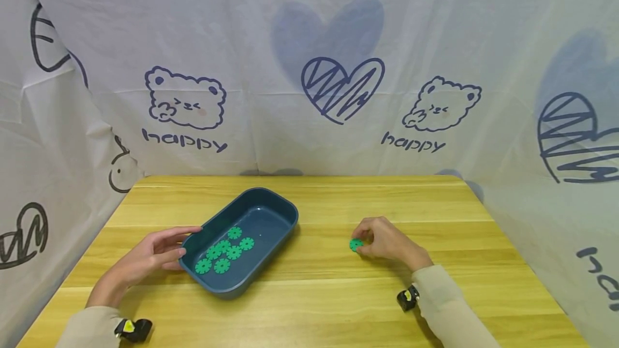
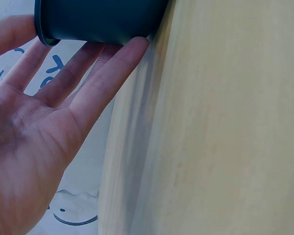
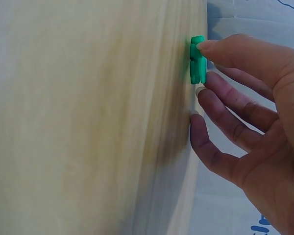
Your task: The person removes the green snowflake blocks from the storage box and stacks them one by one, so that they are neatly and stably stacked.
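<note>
A dark blue rectangular bin (image 1: 268, 232) with rounded corners stands at an angle on the left half of the table, with several green notched plastic discs (image 1: 222, 266) inside at its near-left end. My left hand (image 1: 150, 254) touches that end of the bin, its fingers fairly straight; in the left wrist view, fingertips (image 2: 139, 44) meet the bin's outer wall and one finger reaches its rim. To the right of the bin, my right hand (image 1: 387, 239) pinches a green notched disc (image 3: 197, 59) close over the table. Its other fingers curl loosely.
The wood-grain table (image 1: 314, 310) ends at a white cloth (image 1: 271, 138) printed with bears and hearts, which hangs behind and along both sides. A black wrist camera (image 1: 134, 330) sits on the left wrist, and another wrist camera (image 1: 408, 298) on the right.
</note>
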`<action>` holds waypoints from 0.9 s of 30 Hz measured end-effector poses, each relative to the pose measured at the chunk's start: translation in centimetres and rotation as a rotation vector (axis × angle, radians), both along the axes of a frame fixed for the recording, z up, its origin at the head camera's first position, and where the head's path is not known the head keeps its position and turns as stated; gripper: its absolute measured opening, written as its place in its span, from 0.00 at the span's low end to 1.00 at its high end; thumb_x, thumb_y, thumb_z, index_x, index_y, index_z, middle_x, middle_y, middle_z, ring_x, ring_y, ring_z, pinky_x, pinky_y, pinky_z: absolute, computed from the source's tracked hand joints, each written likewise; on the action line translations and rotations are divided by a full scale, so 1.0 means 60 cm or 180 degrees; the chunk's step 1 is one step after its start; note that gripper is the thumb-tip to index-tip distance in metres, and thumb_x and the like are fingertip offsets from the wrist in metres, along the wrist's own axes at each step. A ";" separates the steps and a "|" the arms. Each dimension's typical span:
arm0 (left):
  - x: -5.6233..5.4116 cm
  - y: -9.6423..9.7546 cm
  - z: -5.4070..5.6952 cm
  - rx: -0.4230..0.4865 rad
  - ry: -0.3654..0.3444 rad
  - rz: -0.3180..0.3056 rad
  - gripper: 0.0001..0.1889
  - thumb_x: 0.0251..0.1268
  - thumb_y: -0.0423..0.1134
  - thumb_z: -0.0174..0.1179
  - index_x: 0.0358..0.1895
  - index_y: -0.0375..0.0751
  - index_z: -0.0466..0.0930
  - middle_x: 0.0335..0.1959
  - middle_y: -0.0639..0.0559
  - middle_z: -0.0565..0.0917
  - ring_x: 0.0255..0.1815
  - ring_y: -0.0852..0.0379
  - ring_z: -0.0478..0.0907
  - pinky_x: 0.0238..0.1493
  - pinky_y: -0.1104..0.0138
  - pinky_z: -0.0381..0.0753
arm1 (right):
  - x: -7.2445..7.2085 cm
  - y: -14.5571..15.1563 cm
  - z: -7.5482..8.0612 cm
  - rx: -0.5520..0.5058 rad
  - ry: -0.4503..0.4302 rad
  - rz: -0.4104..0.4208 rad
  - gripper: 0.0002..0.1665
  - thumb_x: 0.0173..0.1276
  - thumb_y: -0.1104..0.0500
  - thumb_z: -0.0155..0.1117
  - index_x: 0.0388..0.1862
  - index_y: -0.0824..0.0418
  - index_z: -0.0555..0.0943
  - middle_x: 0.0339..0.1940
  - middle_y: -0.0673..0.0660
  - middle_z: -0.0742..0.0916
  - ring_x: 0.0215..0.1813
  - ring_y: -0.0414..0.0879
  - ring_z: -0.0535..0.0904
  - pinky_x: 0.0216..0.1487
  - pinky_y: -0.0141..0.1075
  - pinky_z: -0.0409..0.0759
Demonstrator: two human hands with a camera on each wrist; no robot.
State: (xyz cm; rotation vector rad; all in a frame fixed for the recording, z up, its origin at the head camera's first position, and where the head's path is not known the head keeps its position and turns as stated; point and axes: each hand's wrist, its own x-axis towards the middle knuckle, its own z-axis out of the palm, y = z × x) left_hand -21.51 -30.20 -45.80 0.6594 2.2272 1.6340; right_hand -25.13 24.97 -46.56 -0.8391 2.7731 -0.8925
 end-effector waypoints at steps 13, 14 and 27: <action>0.001 0.000 0.001 -0.0008 0.0060 -0.0006 0.26 0.79 0.32 0.51 0.77 0.35 0.65 0.67 0.78 0.75 0.61 0.75 0.78 0.48 0.64 0.89 | 0.001 -0.001 0.000 -0.0031 -0.0007 -0.0015 0.11 0.62 0.62 0.78 0.43 0.58 0.89 0.43 0.51 0.90 0.44 0.44 0.87 0.46 0.32 0.86; 0.000 0.000 0.001 -0.0009 0.0060 -0.0007 0.26 0.79 0.32 0.51 0.77 0.35 0.65 0.67 0.78 0.75 0.61 0.75 0.78 0.48 0.64 0.89 | 0.002 -0.001 0.001 -0.0024 -0.0008 -0.0019 0.11 0.62 0.62 0.78 0.43 0.58 0.89 0.42 0.51 0.90 0.44 0.44 0.87 0.46 0.33 0.86; 0.000 0.000 0.001 0.0067 0.0105 -0.0054 0.25 0.79 0.30 0.51 0.76 0.33 0.65 0.68 0.76 0.75 0.62 0.73 0.79 0.50 0.66 0.88 | 0.003 -0.001 0.005 0.0020 -0.0005 -0.0011 0.12 0.60 0.65 0.77 0.44 0.59 0.88 0.41 0.52 0.90 0.44 0.45 0.86 0.46 0.36 0.87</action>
